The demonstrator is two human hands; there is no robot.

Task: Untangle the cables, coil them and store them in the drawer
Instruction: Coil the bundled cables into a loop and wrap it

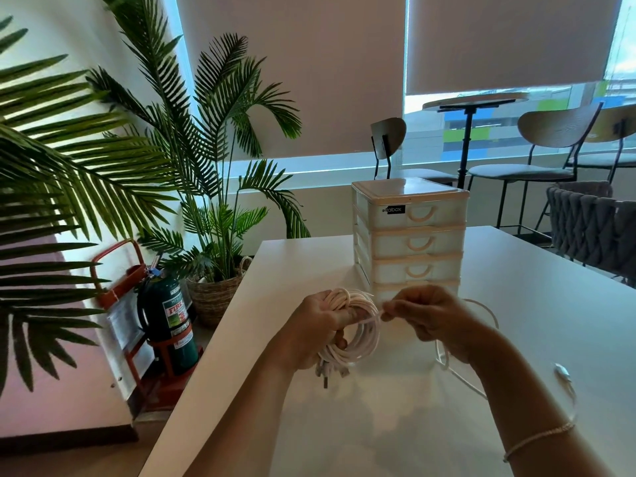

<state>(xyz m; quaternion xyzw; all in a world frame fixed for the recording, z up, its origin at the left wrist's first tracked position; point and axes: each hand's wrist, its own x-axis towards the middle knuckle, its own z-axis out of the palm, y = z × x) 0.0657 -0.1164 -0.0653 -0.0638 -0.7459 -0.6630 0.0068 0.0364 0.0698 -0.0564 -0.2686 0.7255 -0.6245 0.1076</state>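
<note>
My left hand (318, 330) grips a coil of white cables (364, 339) above the white table (378, 425), with plug ends (327, 373) hanging below the palm. A loose strand runs from the coil to my right hand (426, 316), whose fingertips pinch it. Another white cable (481, 383) lies slack on the table under and right of my right forearm, with a small inline piece (561, 370). Just behind my hands stands a white drawer unit (411, 235) with several drawers, all pushed in.
Palm plants (213, 166) and a green fire extinguisher (168, 321) in a red stand are left of the table. A woven grey chair (595, 225) sits at the table's right far corner. A round high table and stools stand by the window.
</note>
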